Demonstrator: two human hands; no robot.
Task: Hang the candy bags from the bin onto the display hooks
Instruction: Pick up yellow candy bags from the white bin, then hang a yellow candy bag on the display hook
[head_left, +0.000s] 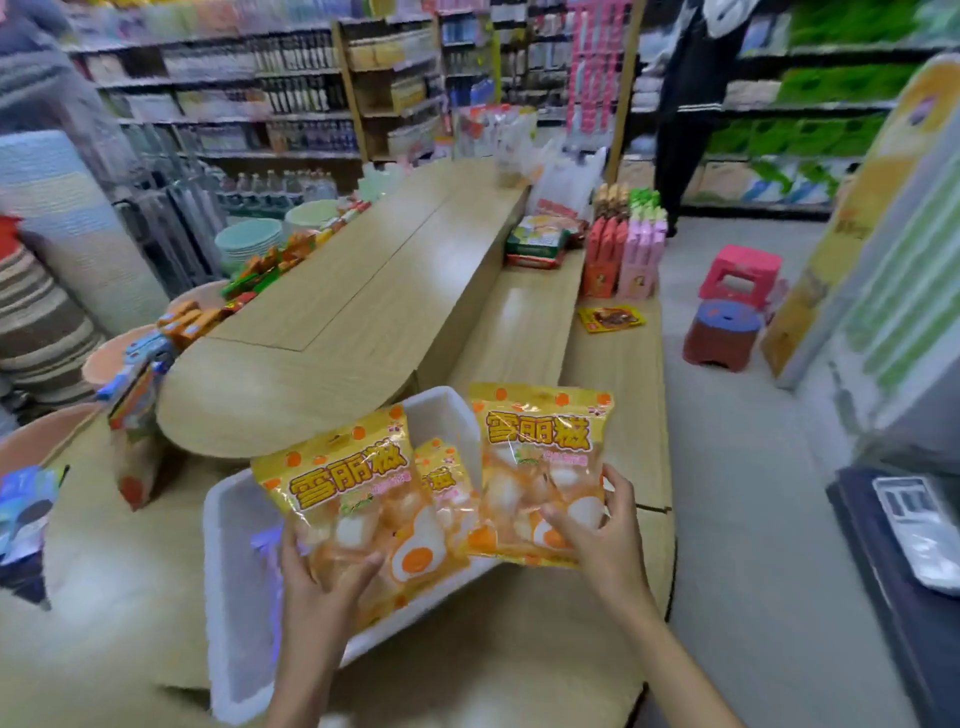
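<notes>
Head view: left hand (324, 577) closed around the lower edge of 1 yellow candy bag (353, 499), raised upright over the white bin (234, 597). Right hand (602, 530) pinching the lower right corner of a 2nd candy bag (540, 457), held upright above the bin's right rim. A 3rd bag (441, 480) partly visible between them, down inside the bin. Bin resting on the wooden counter (363, 291). Red stool (740, 275) on the floor, well apart.
</notes>
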